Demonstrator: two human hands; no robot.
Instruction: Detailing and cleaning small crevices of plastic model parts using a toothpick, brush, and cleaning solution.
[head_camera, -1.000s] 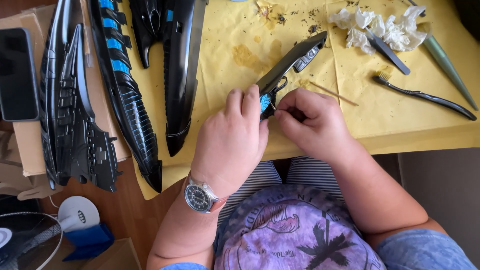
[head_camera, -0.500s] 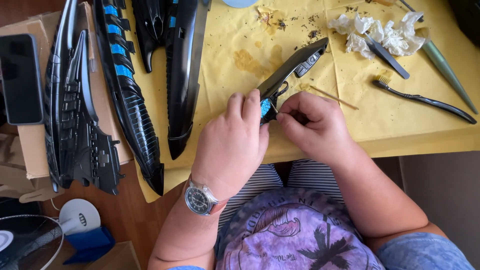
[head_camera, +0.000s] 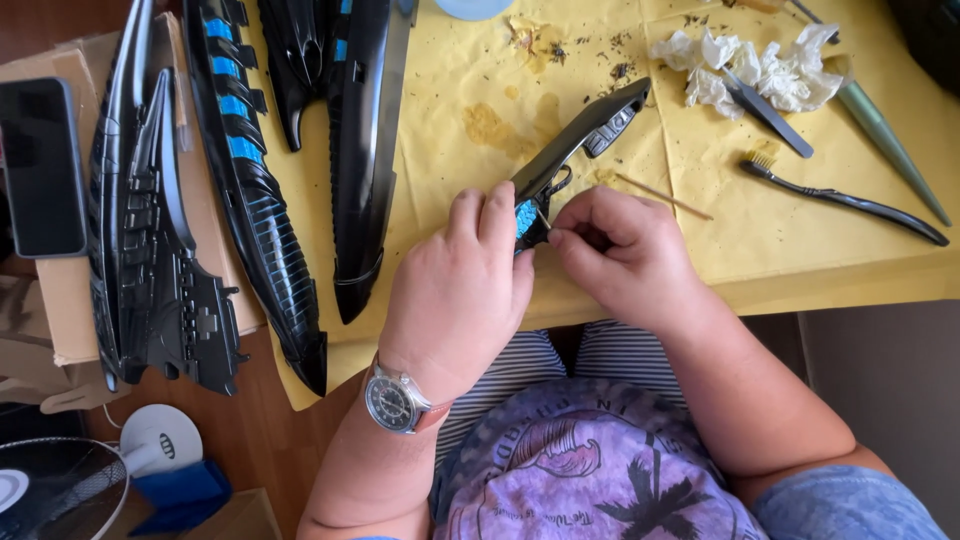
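Left hand (head_camera: 465, 290) grips the near end of a black model part (head_camera: 580, 145) at the worktop (head_camera: 800, 270) front edge. Right hand (head_camera: 620, 255), just beside, pinches a thin stick (head_camera: 541, 218) against its blue patch. Toothbrush (head_camera: 840, 197) lies right of the part.

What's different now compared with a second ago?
Hardly anything. The left hand keeps its grip on the black model part, and the right hand still works a thin tool at its blue end. The toothbrush and crumpled tissue have not moved.
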